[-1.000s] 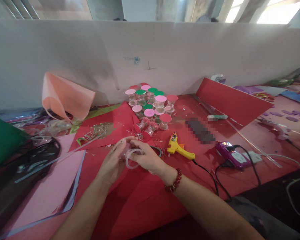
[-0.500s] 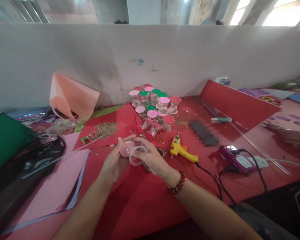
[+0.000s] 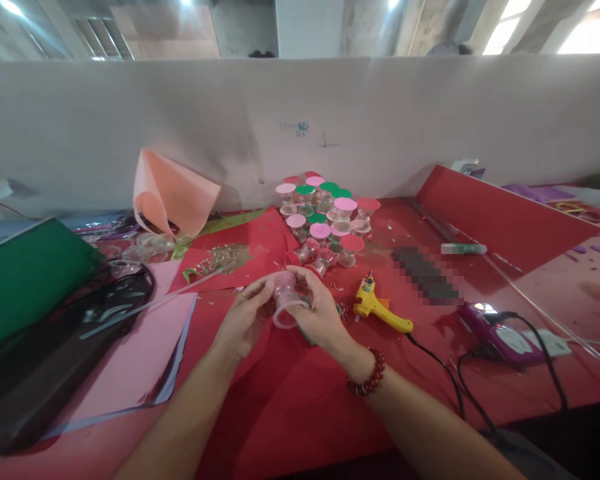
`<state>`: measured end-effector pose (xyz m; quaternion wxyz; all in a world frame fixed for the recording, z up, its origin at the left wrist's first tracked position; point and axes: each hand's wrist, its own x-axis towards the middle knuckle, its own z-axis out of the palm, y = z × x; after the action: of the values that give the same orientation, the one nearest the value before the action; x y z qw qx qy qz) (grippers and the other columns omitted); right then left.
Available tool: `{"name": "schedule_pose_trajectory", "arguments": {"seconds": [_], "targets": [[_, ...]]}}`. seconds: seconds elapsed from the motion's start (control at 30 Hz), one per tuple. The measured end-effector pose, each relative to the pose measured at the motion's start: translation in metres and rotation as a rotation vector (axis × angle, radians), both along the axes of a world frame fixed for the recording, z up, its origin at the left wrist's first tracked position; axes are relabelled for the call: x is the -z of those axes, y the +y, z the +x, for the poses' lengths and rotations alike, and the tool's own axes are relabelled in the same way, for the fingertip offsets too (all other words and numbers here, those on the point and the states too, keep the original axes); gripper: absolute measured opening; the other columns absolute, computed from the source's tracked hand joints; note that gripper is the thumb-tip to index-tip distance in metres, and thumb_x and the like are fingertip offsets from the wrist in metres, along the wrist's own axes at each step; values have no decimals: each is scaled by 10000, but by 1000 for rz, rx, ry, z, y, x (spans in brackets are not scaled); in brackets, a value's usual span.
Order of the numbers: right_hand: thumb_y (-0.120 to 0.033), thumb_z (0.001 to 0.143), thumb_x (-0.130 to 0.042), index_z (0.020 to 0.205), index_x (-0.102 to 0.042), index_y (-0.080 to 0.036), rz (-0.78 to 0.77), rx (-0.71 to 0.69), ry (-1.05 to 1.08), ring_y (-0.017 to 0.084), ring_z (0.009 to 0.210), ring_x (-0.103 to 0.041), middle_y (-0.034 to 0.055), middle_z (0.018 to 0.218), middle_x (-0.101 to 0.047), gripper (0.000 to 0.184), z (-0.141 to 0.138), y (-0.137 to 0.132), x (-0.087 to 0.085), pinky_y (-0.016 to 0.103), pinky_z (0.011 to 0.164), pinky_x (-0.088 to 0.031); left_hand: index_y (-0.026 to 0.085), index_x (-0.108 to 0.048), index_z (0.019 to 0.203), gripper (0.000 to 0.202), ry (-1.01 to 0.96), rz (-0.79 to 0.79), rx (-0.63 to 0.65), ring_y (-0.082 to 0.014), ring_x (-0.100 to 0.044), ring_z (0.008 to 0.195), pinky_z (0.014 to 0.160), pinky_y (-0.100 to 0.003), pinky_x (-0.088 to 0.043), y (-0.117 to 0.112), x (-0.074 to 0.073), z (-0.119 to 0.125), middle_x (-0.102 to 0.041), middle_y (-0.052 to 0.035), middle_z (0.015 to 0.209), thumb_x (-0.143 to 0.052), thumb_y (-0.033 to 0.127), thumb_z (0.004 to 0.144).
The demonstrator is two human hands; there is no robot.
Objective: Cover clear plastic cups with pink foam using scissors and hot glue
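Observation:
Both hands hold a clear plastic cup piece [image 3: 285,316], made of two small cups joined at a narrow waist, with a pink disc on its far end. Its open rim faces me and tilts down. The fingers of my left hand [image 3: 243,319] close on its left side near the pink end. My right hand [image 3: 324,312] wraps its right side, thumb by the rim. A ring-shaped dark green thing lies partly hidden beneath my right hand. Just beyond the hands stand several similar cup pieces [image 3: 345,212] topped with pink, green and red discs; some lie on their sides.
A yellow glue gun [image 3: 383,312] lies on the red table [image 3: 280,413], its cord running toward me. A purple power strip [image 3: 500,337] is at right. Red board [image 3: 500,220] leans behind it. At left are pink sheets [image 3: 130,360], a black bag [image 3: 80,340] and green board [image 3: 35,280].
The cup piece has turned in my hands: its pink disc now points away and its rim faces down toward me. My view has swung left, so everything sits farther right.

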<state>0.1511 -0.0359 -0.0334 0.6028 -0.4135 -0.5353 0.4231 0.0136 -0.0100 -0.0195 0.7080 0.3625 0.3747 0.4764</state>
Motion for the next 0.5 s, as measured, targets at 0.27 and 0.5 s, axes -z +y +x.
{"name": "schedule_pose_trajectory", "arguments": {"seconds": [0.27,0.5], "targets": [[-218,749,-631,1194,-540,-232,-55,-25,-1,207,1095,-586,74,1211,-609,455,2,0,0,389,982,-459,210,-732,844,251,-115,-25,-26,-113,-641,723,678,-216,-517,-1,-1,0,-723,1,847,-835,180,617],[-213,774,-595,1213,-531,-253,-79,-51,31,199,1026,-607,54,1158,-624,445,2,-2,-2,365,904,-494,199,-739,906,257,-30,25,17,-128,-645,792,792,-262,-501,2,1,-4,-727,-24,912,-808,189,659]]}}
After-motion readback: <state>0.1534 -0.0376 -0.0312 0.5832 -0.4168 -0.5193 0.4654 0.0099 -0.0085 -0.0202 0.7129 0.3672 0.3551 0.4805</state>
